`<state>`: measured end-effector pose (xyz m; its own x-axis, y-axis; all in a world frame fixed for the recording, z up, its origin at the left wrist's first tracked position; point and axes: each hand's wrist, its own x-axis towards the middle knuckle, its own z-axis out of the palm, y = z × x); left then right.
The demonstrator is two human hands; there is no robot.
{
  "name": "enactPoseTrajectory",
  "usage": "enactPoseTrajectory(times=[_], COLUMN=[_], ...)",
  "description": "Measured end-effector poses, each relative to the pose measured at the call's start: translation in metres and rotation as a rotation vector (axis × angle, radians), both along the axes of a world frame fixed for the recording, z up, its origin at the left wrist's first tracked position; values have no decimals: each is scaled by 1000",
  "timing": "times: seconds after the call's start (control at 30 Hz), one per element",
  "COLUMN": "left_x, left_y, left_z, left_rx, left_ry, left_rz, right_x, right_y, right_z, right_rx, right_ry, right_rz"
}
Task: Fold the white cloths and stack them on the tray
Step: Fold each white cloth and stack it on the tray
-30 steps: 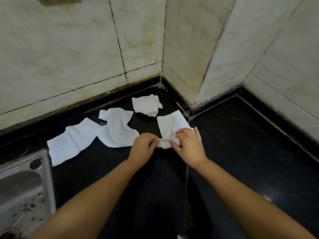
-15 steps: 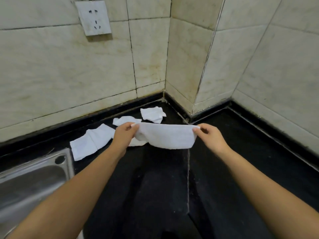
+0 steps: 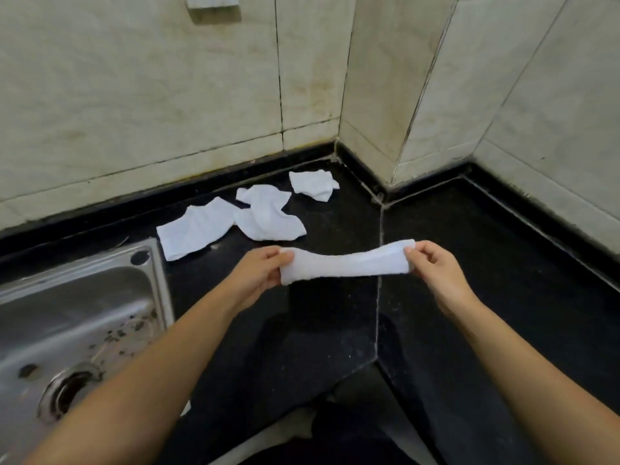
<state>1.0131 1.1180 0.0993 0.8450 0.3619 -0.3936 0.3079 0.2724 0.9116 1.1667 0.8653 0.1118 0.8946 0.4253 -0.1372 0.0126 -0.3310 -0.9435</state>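
I hold one white cloth (image 3: 345,267) stretched level above the black counter. My left hand (image 3: 260,275) pinches its left end and my right hand (image 3: 432,265) pinches its right end. The cloth looks doubled into a narrow band. Three more white cloths lie on the counter behind it: a flat one (image 3: 196,228) nearest the sink, a crumpled one (image 3: 268,216) in the middle, and a small folded one (image 3: 313,184) by the wall corner. No tray is in view.
A steel sink (image 3: 77,317) with a drain sits at the left, its rim close to my left forearm. Tiled walls (image 3: 134,95) close the counter at the back and right, with a jutting corner (image 3: 385,182). A wall socket (image 3: 213,6) is above.
I lifted the cloth off the counter and pulled it out wide between both hands. It now hangs as a narrower band, nearer to me. The view has tilted down, showing more sink.
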Motion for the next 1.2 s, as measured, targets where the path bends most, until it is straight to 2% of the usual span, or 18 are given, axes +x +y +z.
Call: enactPoseTrajectory(times=[0.13,0.23,0.33,0.47,0.63,0.73,0.83,0.93,1.0,1.13,1.2], left_x=[-45,-57,-43,-11,4,-2,-20,-42,-53,-61,-60], left_y=[-28,-41,-37,-28,-28,-33,-40,-51,-57,-65,-64], left_z=[-44,-67,-81,-84,-101,-108,-105,-103,-105,-107,-107], left_rx=[-74,-49,239,672,1079,1088,1042,1077,1126,1136,1125], left_ry=[215,315,320,364,452,485,495,534,604,668,648], left_rz=[-94,-20,110,127,37,131,222,114,29,-28,-28], right_x=[-40,-49,-35,-9,-3,-2,-4,-22,-41,-61,-60], right_y=[-37,-45,-27,12,31,44,81,133,162,191,193], right_z=[-52,-73,-79,-83,-101,-97,-86,-82,-84,-86,-81], right_rx=[-153,-241,-300,-446,-852,-935,-869,-790,-833,-1041,-1063], right_ry=[179,231,197,39,-299,-465,-555,-512,-491,-538,-477], right_rz=[58,67,33,-57,50,109,346,680,838,970,1002])
